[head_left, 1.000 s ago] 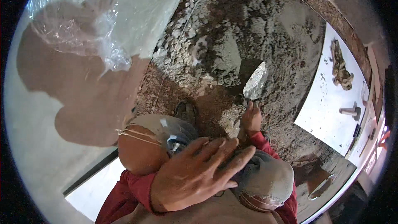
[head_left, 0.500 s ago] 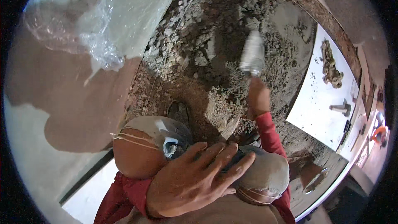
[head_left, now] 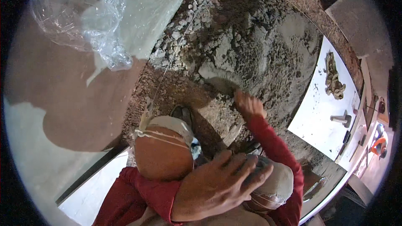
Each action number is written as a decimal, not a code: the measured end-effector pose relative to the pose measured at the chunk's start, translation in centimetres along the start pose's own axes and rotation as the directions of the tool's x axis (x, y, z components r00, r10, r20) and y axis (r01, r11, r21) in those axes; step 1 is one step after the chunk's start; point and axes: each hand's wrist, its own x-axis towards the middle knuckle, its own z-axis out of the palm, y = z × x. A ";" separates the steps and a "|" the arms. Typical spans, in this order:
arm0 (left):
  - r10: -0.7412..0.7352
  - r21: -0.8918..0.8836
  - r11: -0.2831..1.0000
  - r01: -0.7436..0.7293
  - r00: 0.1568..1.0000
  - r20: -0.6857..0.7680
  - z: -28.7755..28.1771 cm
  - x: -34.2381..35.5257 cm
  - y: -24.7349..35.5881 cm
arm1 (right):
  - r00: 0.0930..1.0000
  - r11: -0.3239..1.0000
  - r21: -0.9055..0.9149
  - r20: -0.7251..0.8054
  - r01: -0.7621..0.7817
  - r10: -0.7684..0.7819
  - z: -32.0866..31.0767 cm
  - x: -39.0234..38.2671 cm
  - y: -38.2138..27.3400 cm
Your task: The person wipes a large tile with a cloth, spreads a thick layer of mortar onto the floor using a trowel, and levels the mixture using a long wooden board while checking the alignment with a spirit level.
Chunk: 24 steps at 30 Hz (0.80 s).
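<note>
**Trowel [head_left: 224,84] low in the grey mix [head_left: 272,54]**

My right hand [head_left: 250,104] is closed at the near end of the trowel, fingers curled together; the handle itself is hidden in my grip. The blade points left, lying against the lumpy grey mix — partly shadowed, so I cannot tell how deep its edge sits. My left hand [head_left: 222,184] hangs palm down, empty, fingers loosely spread, between my knees and partly over the right one. A thin string [head_left: 167,68] crosses the gravel to the left of the trowel. Further left, clear plastic film [head_left: 90,31] lies crumpled on a smooth pale slab [head_left: 25,136]. Over to my right, a white panel [head_left: 312,121] carries a hammer [head_left: 342,119] and a dirty, crumpled cloth-like thing [head_left: 333,77] — well apart from my hands.
</note>
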 end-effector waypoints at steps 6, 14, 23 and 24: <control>-0.001 -0.033 0.999 0.003 0.998 0.065 -0.6 -0.2 -0.9 | 0.999 0.999 -0.032 -0.034 -0.034 0.033 -0.4 11.6 2.4; 0.030 -0.161 0.986 -0.046 0.994 -0.102 -0.4 -0.9 -2.0 | 0.978 0.965 0.248 0.204 -0.091 0.039 -5.7 13.1 3.1; 0.017 -0.168 0.986 -0.012 0.999 0.032 -1.4 -1.3 -3.1 | 0.954 0.999 -0.042 -0.298 0.015 -0.027 -0.5 14.5 8.5; -0.026 -0.173 0.984 0.038 0.997 0.070 -1.5 -1.1 -3.1 | 0.974 1.000 -0.020 -0.227 -0.007 0.002 0.8 16.7 8.8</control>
